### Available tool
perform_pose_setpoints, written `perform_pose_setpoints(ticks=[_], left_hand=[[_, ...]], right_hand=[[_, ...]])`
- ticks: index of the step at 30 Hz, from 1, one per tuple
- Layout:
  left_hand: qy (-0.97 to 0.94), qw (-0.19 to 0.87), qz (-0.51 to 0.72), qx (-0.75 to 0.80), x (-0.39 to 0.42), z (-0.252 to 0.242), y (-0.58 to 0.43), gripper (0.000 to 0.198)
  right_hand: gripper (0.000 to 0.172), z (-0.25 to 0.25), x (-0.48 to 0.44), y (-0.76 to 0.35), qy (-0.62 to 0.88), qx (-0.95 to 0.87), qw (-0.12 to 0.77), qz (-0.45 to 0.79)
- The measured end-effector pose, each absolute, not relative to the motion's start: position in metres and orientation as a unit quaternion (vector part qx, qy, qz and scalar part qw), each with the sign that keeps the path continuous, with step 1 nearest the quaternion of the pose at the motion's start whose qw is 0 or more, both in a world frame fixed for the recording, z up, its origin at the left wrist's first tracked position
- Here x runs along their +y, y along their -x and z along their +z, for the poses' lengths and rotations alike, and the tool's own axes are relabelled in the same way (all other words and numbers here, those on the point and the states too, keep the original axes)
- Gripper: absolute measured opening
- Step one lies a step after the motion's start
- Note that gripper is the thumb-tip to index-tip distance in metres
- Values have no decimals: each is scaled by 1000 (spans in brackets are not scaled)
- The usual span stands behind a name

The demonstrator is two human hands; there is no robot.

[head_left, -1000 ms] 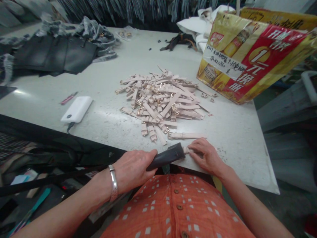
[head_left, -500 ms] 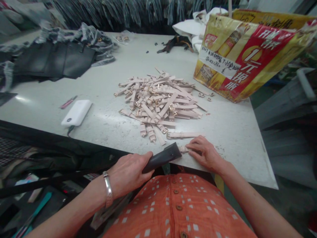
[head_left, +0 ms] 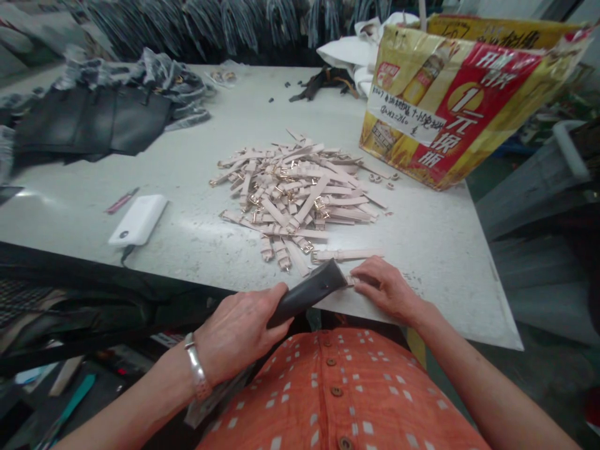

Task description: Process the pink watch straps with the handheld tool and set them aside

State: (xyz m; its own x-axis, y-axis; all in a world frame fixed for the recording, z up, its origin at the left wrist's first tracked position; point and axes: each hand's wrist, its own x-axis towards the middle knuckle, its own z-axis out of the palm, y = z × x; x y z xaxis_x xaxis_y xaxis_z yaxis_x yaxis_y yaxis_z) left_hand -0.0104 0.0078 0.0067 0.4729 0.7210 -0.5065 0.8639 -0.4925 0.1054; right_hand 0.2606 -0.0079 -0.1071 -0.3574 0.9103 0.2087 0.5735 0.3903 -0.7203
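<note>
My left hand (head_left: pixel 244 328) is closed around a black leather strap (head_left: pixel 307 292), thumb on top. The strap's wide end points up to the right, over the table's front edge. At that end a short bit of a pale pink buckle strap (head_left: pixel 350 281) shows, and the fingers of my right hand (head_left: pixel 384 289) pinch it. Whether the two straps are joined or only overlap, I cannot tell. Just beyond the hands lies a single pale buckle strap (head_left: pixel 349 255). Behind it is a heap of pale straps (head_left: pixel 300 194) with gold buckles.
A yellow and red carton (head_left: pixel 450 119) stands at the back right of the table (head_left: pixel 197 256). A white power bank (head_left: pixel 139 220) with a cable and a pink tool (head_left: pixel 122 201) lie on the left. Black bag pieces (head_left: pixel 94 122) fill the far left.
The black strap's end has shifted slightly right and upward, and less of the pale strap shows between it and my right fingers. Both hands keep their grip. The view has shifted slightly.
</note>
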Motion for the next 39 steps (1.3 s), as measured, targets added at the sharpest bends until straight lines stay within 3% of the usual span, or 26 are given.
perform_pose_setpoints(ticks=[5, 22, 39], left_hand=[[-855, 169, -238, 429, 5, 16, -11, 22], [-858, 146, -217, 443, 21, 6, -19, 23], [-861, 166, -237, 419, 13, 5, -30, 23]], right_hand=[[17, -101, -9, -260, 492, -766, 294, 291], [46, -110, -10, -260, 508, -728, 329, 322], [42, -110, -9, -262, 514, -725, 323, 325]])
